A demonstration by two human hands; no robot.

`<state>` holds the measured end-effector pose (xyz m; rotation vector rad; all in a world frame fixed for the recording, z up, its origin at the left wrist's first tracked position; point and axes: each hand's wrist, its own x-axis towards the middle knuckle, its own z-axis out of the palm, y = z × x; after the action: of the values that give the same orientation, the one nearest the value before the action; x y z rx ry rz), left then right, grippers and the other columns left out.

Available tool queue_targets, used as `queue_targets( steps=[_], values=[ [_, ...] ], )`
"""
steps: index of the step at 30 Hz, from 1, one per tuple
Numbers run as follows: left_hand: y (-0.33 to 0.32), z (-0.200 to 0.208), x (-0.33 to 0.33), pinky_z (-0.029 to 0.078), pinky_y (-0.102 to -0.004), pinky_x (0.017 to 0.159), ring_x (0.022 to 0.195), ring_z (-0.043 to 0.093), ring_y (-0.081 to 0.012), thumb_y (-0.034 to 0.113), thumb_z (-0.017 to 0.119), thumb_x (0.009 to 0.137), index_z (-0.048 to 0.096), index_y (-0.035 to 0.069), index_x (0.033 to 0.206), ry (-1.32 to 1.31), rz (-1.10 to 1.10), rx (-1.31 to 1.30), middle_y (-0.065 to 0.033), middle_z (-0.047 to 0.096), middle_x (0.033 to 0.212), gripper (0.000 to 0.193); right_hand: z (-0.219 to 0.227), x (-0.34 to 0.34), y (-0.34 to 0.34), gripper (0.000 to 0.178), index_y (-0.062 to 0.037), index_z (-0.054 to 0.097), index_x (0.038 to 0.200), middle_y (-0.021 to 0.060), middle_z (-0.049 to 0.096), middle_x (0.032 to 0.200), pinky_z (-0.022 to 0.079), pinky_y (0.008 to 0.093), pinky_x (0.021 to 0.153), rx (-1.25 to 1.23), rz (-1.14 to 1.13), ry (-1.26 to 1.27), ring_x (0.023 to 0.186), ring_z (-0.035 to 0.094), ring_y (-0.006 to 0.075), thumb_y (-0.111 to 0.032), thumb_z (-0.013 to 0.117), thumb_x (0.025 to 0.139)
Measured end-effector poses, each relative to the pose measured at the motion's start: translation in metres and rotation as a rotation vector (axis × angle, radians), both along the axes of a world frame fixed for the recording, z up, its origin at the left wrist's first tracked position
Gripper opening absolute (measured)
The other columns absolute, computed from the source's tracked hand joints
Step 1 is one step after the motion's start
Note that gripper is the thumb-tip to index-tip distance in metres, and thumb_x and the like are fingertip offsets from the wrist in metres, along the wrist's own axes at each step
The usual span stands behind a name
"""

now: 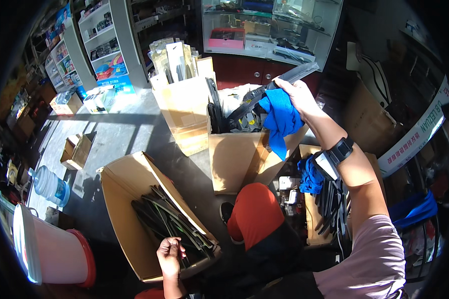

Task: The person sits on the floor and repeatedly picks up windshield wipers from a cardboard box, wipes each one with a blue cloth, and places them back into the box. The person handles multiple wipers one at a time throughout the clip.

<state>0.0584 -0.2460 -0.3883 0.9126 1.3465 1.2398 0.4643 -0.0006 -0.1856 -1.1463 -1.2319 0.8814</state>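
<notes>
On the floor, one left box, one middle box, both open cardboard. Dark strips in left box overlap, uncountable. Above middle box: one long black strip, lower end unclear, and one blue cloth, both gripped by right hand. Left hand half-curled; can't tell if holding anything.

The hanging cloth hides part of the tall box. Left of that box, whether the left grip holds anything is unclear; behind it, the upper edge crops the cabinet.
</notes>
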Motion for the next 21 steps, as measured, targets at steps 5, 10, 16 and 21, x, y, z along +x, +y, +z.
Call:
queue_targets(
  steps=[5,10,16,21],
  values=[
    [0.002,-0.008,-0.001,0.04,-0.0192,0.045,0.049,0.048,-0.0064,0.013,0.051,0.095,0.058,0.0,0.091,0.048,-0.009,0.01,-0.0017,0.056,0.062,0.016,0.012,-0.045,0.012,0.043,-0.0006,0.062,0.108,0.011,0.063,0.105,0.045,0.031,0.086,-0.184,0.065,-0.578,0.094,0.057,0.0175,-0.033,0.069,0.08],
    [0.0,-0.01,-0.001,0.04,-0.0191,0.045,0.049,0.048,-0.0064,0.012,0.05,0.095,0.058,0.0,0.091,0.039,-0.008,0.024,-0.0019,0.055,0.062,0.015,-0.034,-0.04,0.045,0.058,-0.0031,0.057,0.121,0.0167,0.058,0.119,0.041,0.0371,0.092,-0.165,0.213,-0.61,0.107,0.054,0.0289,-0.039,0.068,0.077],
    [-0.003,-0.007,-0.003,0.04,-0.019,0.046,0.049,0.048,-0.0063,0.01,0.05,0.094,0.057,-0.001,0.092,0.05,-0.005,-0.005,-0.0018,0.055,0.062,0.014,-0.05,-0.054,0.059,0.057,-0.0014,0.055,0.122,0.0162,0.057,0.118,0.041,0.0376,0.091,-0.446,0.311,-0.501,0.105,0.053,0.0276,-0.036,0.068,0.079],
    [-0.003,-0.008,-0.003,0.041,-0.0191,0.047,0.05,0.048,-0.0063,0.009,0.049,0.094,0.057,-0.001,0.091,0.058,-0.005,-0.009,-0.0015,0.055,0.063,0.013,-0.038,-0.055,0.047,0.049,-0.0014,0.057,0.118,0.0151,0.061,0.11,0.044,0.0365,0.086,-0.491,0.3,-0.505,0.097,0.057,0.026,-0.033,0.065,0.082]
  ],
)
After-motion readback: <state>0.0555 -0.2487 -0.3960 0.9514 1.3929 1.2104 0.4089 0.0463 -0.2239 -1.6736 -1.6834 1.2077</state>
